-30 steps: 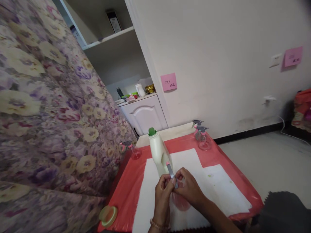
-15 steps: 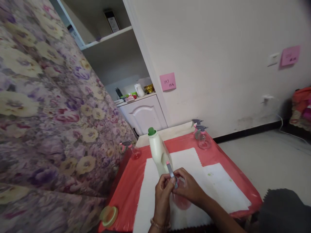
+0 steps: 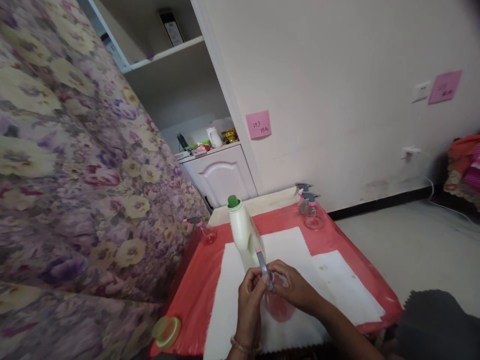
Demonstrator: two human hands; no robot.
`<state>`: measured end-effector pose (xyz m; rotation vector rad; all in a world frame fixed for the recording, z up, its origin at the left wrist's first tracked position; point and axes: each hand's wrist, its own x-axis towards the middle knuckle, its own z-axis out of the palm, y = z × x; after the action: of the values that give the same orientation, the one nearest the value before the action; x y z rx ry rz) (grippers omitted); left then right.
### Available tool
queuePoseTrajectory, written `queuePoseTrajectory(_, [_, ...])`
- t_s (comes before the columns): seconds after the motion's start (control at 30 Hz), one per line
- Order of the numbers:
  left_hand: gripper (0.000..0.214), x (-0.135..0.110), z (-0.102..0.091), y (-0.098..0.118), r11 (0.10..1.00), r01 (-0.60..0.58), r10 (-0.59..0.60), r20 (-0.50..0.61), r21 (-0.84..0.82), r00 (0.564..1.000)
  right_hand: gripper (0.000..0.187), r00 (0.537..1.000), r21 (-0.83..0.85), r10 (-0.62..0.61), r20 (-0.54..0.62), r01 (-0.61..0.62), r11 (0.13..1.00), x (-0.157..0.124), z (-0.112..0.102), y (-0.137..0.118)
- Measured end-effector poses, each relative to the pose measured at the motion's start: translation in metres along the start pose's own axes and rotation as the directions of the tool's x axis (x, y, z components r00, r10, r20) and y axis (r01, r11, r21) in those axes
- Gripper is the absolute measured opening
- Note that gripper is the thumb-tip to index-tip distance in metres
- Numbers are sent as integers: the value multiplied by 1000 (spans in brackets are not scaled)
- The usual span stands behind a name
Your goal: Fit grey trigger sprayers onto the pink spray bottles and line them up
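In the head view, a clear spray bottle [image 3: 280, 309] with a grey trigger head and pink nozzle tip stands on white cloth, looking pinkish through its wall. My left hand [image 3: 250, 295] is closed on the trigger head, thumb against its grey body. Closed around the neck just below the head is my right hand [image 3: 298, 287], its fingers meeting those of the left. The collar between them is mostly hidden. Right behind my hands rises a pale green jug [image 3: 243, 230] with an open mouth and a green spout.
A red-covered table [image 3: 195, 295] carries the white cloth [image 3: 225, 300]. One spray bottle [image 3: 208, 234] stands at the far left; others, including a clear one [image 3: 313, 218], stand at the far right. A greenish round cap [image 3: 166, 332] lies near left. A floral curtain [image 3: 93, 200] hangs alongside.
Both hands keep their hold on the spray bottle with barely any movement. The whole view has shifted slightly; the jug and the other bottles stand as before.
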<state>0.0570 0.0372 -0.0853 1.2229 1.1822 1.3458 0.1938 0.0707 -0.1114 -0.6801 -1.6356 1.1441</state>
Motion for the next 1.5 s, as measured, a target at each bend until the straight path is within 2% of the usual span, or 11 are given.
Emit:
queuePoseTrajectory(0.2, [24, 0, -1, -1, 1000, 0, 0, 7, -6, 1000, 23, 967, -94, 69, -245, -95, 991, 0, 9, 4])
queuePoseTrajectory(0.3, [24, 1, -1, -2, 1000, -5, 5, 14, 2, 1000, 29, 988, -69, 63, -145, -73, 995, 0, 5, 0])
queuePoseTrajectory(0.4, [23, 1, -1, -3, 1000, -7, 7, 20, 9, 1000, 15, 999, -10, -13, -30, 12, 1000, 0, 0, -2])
queuePoseTrajectory(0.6, [25, 1, -2, -3, 1000, 2, -3, 12, 24, 1000, 21, 972, -67, 29, -231, -46, 997, 1, 8, 5])
queuePoseTrajectory(0.7, [25, 1, -1, -3, 1000, -2, 2, 12, 24, 1000, 26, 988, -43, 43, -145, -50, 998, 0, 5, 1])
queuePoseTrajectory(0.8, [25, 1, -1, -3, 1000, -5, 4, 22, 18, 1000, 14, 999, 21, -1, -37, 2, 1000, 0, 1, -3])
queuePoseTrajectory(1.0, [24, 1, -2, -3, 1000, 0, 0, 20, 29, 1000, 19, 972, -54, 46, -229, -60, 997, 0, 7, 3])
queuePoseTrajectory(1.1, [22, 1, -2, -3, 999, -6, 6, 27, 32, 1000, 26, 990, -63, 34, -134, -43, 997, -1, 4, 1])
queuePoseTrajectory(1.2, [22, 1, -3, -5, 1000, -14, 14, 35, 23, 999, 16, 999, -23, -21, -43, 20, 1000, -1, 0, -1])
queuePoseTrajectory(1.37, [23, 2, -3, -7, 999, -19, 17, 32, 37, 999, 18, 975, -58, 24, -219, -38, 998, -1, 6, 4])
queuePoseTrajectory(1.5, [24, 2, -4, -7, 999, -20, 19, 26, 36, 999, 31, 991, -33, 31, -129, -36, 999, -1, 5, 5])
